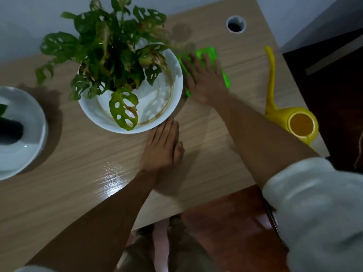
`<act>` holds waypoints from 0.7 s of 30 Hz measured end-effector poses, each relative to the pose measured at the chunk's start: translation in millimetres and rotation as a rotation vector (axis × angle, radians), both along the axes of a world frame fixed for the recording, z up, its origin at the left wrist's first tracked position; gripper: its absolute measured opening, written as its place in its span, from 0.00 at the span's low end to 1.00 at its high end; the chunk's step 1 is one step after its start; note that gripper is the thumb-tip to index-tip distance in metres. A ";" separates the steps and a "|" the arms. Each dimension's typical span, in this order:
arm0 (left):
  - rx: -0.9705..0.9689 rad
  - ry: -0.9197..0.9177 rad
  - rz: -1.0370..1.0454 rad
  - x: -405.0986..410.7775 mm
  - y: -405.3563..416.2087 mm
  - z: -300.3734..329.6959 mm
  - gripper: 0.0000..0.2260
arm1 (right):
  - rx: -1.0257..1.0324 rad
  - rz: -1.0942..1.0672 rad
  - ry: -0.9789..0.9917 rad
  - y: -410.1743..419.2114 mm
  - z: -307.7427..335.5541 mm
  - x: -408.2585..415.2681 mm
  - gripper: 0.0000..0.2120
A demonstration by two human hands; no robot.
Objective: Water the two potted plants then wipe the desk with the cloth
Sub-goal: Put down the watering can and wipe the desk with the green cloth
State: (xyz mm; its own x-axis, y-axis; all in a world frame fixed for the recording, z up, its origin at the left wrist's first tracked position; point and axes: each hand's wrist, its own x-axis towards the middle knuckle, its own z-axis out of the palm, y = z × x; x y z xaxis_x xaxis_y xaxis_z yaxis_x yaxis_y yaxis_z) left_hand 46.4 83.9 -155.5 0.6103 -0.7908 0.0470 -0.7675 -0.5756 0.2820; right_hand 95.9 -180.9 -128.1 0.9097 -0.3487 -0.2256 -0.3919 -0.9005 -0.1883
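Note:
A leafy green plant (110, 48) stands in a white saucer (172, 95) on the wooden desk (78, 163). Just right of the saucer lies a bright green cloth (208, 53), with my right hand (204, 79) pressed flat on it, fingers spread. My left hand (163, 148) rests flat on the desk, its fingertips touching the saucer's near rim. At the left edge, a second white saucer (25, 138) holds a dark pot, mostly cut off by the frame. A yellow watering can (294, 120) with a long spout stands at the right.
A round cable hole (235, 24) sits at the desk's far right. A white wall lies behind the desk, and dark furniture (334, 85) stands to the right. Below the desk's near edge are reddish floor and my legs.

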 end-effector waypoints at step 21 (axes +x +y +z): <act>-0.010 0.120 0.285 3.9 179.1 34.6 0.27 | 0.001 -0.095 -0.007 234.1 1.9 -116.9 0.29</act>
State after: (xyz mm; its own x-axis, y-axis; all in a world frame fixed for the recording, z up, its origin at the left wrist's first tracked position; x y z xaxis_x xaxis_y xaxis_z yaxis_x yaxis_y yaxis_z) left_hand 50.3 263.0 -120.9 0.8093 -0.5865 -0.0319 -0.5361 -0.7599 0.3676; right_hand -21.0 53.1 -126.3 0.8740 -0.4334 -0.2196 -0.4743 -0.8591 -0.1923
